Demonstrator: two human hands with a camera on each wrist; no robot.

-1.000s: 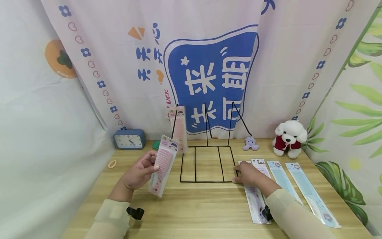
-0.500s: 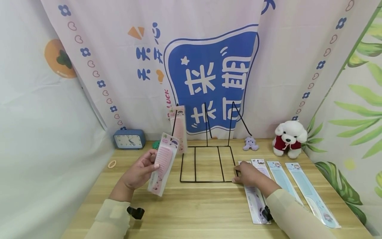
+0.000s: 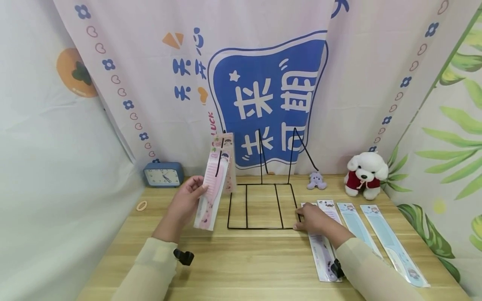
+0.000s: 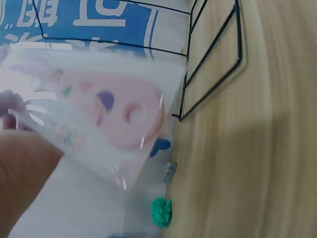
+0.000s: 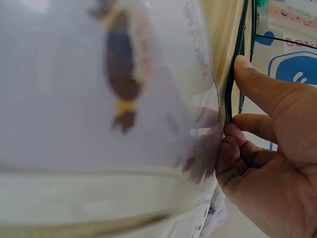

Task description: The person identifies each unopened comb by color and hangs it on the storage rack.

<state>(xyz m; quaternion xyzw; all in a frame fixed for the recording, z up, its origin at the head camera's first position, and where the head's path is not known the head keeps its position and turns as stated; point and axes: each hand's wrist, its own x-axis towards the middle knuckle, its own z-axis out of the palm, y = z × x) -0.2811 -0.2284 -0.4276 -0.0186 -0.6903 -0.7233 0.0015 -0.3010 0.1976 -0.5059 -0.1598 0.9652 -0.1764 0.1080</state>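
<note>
My left hand (image 3: 188, 194) pinches the edge of a pink comb in a clear package (image 3: 211, 192), held tilted in front of the black wire display rack (image 3: 263, 228). The rack's left prong shows in front of the package's top, its tip over the comb. Behind it, another packaged pink comb (image 3: 229, 167) hangs on the same prong. In the left wrist view the package's lower end (image 4: 133, 114) with the round handle hole faces the camera. My right hand (image 3: 310, 218) grips the right side wire of the rack's base, thumb and fingers on either side of it.
Packaged purple combs (image 3: 320, 259) lie partly under the right forearm, with blue packaged combs (image 3: 391, 238) to their right. Along the back stand a blue clock (image 3: 163, 174), a purple toy (image 3: 316, 181) and a white plush dog (image 3: 366, 175). A small ring (image 3: 141, 206) lies at left.
My left hand has moved up and right, bringing the packaged comb onto the left prong, whose tip now shows in front of it. The right hand stays at the rack.
</note>
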